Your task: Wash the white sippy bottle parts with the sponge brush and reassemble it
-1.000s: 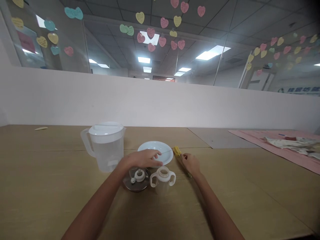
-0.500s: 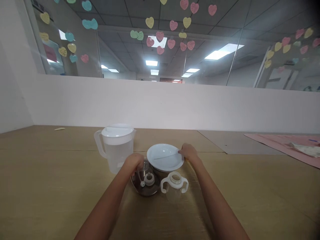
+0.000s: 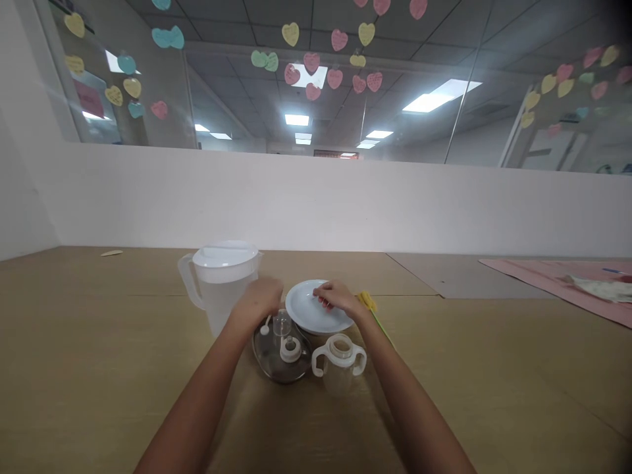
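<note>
My left hand (image 3: 261,299) is closed over the left back of a dark oval tray (image 3: 271,368). A short pale straw with a white weighted end (image 3: 265,329) hangs from under its fingers. In the tray are a clear dome-shaped cap (image 3: 282,322) and a white ring with a nipple-like top (image 3: 290,349). My right hand (image 3: 334,296) hovers over a white bowl (image 3: 316,321), fingers curled together; what they hold, if anything, is hidden. A clear bottle with two white handles (image 3: 339,362) stands lidless in front of the bowl.
A lidded translucent pitcher (image 3: 220,283) stands behind my left hand. A yellow-headed stick with a green stem (image 3: 369,304) lies beside my right forearm. On the far right, a pink cloth (image 3: 533,276) carries a pale crumpled item. A white wall (image 3: 316,204) closes off the table's back.
My right hand has moved left from the bowl's right rim to above it. The thin rod seen across the bowl no longer shows. The straw under my left hand has shifted left and up.
</note>
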`<act>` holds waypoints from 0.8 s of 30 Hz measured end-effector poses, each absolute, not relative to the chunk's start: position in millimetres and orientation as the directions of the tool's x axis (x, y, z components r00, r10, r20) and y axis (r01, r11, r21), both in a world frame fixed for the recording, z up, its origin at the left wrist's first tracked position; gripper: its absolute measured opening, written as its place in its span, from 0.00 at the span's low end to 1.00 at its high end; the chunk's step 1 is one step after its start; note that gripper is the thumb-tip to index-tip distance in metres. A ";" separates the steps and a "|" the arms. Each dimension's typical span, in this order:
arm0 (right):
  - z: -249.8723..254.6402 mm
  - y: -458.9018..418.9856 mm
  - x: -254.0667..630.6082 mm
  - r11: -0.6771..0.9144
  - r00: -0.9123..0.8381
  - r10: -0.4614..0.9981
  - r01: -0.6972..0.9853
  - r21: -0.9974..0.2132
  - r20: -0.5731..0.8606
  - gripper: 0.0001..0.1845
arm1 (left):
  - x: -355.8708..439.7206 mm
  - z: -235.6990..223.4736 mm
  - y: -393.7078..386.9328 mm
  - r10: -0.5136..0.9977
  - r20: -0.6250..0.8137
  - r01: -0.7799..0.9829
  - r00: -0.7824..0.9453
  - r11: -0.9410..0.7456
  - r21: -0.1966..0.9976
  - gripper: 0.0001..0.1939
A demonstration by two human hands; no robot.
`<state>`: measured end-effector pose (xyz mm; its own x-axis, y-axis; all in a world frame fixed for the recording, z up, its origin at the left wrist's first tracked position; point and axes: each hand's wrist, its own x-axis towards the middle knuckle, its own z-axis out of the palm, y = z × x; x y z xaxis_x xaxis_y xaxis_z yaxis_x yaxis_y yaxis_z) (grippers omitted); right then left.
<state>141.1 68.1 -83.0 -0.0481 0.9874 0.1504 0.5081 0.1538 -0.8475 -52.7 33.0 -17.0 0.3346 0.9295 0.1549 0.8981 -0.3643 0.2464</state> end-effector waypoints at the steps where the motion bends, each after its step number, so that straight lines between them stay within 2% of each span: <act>1: -84.6 69.0 141.1 0.153 -0.040 0.987 0.498 -0.853 0.153 0.13 | -51.8 -10.4 27.5 0.912 0.191 0.893 0.362 -0.398 0.210 0.06; 4: -74.0 66.4 146.8 0.175 0.042 0.974 0.477 -0.861 0.222 0.22 | -46.6 0.6 19.0 0.823 0.344 0.856 0.453 -0.509 0.090 0.04; 6: -54.0 55.3 153.3 0.240 0.159 0.927 0.449 -0.861 0.341 0.29 | -41.6 0.3 21.1 0.773 0.423 0.833 0.473 -0.548 0.069 0.04; 8: -28.5 35.0 158.0 0.398 0.366 0.761 0.388 -0.831 0.536 0.33 | -35.9 -3.9 26.7 0.753 0.456 0.803 0.474 -0.582 0.126 0.05; 10: -4.5 9.3 157.6 0.528 0.524 0.586 0.333 -0.781 0.619 0.35 | -30.2 -9.4 32.1 0.742 0.471 0.757 0.477 -0.619 0.208 0.06; 11: 5.0 -3.2 155.3 0.581 0.548 0.532 0.318 -0.749 0.645 0.35 | -27.5 -12.1 34.0 0.738 0.478 0.732 0.477 -0.634 0.250 0.06; 13: 16.2 -22.9 147.1 0.656 0.542 0.464 0.321 -0.683 0.700 0.36 | -22.9 -16.3 36.0 0.739 0.486 0.692 0.466 -0.647 0.321 0.06; 16: 14.3 -32.0 132.0 0.697 0.422 0.435 0.401 -0.594 0.795 0.35 | -18.5 -19.4 35.8 0.749 0.493 0.655 0.444 -0.646 0.392 0.08; 20: -1.0 -19.1 121.5 0.687 0.265 0.377 0.563 -0.459 0.888 0.33 | -17.1 -19.4 34.4 0.758 0.490 0.636 0.430 -0.640 0.432 0.10; 24: -5.7 -11.6 126.3 0.650 0.247 0.272 0.665 -0.367 0.930 0.32 | -17.1 -18.5 33.6 0.755 0.489 0.610 0.436 -0.648 0.457 0.09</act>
<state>126.3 -11.6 -5.7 0.2474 0.2716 0.9301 0.6653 0.6502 -0.3669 -17.1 33.6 -18.5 0.4362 0.7554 0.4890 0.6096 -0.6478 0.4569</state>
